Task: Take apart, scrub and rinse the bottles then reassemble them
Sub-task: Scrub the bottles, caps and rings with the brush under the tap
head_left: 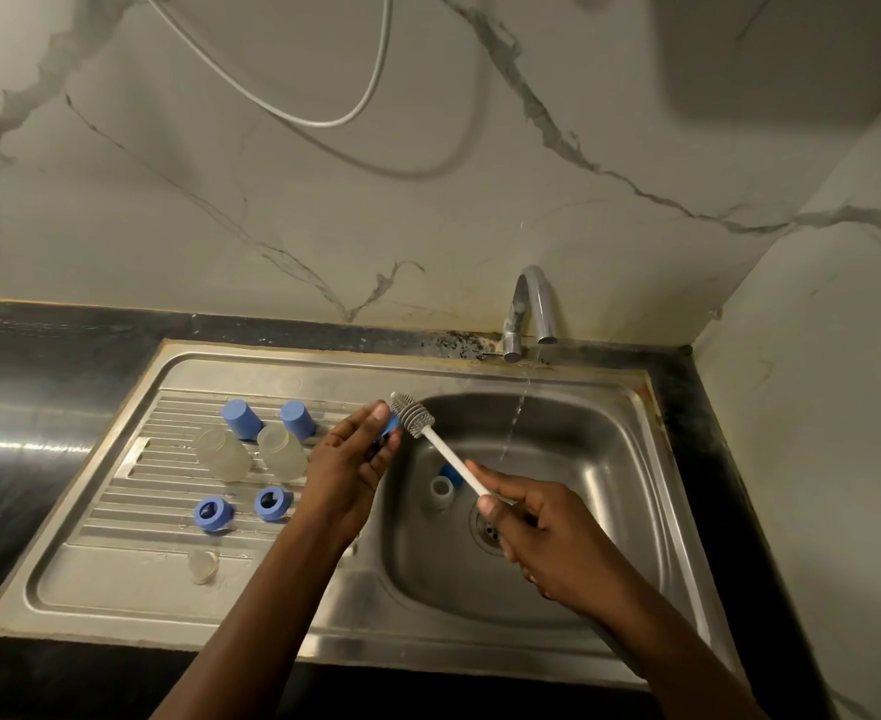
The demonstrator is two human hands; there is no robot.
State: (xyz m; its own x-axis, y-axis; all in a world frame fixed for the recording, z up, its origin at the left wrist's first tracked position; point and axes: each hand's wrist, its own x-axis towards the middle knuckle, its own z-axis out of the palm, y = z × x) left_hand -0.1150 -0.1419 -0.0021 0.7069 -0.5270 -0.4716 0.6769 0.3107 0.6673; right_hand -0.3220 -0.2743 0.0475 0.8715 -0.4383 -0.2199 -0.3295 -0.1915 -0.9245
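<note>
The left hand is pinching a small blue part between thumb and fingertips over the left rim of the basin, while the right hand is wrapping its fingers round the white handle of the brush, whose grey head is touching that part. The part is looking light, rigid and, being wet, probably slippery, so it is asking for a hold on its outer wall that leaves the opening free for the bristles. On the drainboard two clear bottle bodies are lying beside two blue caps and two blue rings; the bodies are likely light, stiff plastic, best grasped round the middle. A grey piece is sitting in the basin, and the tap is running a thin stream
</note>
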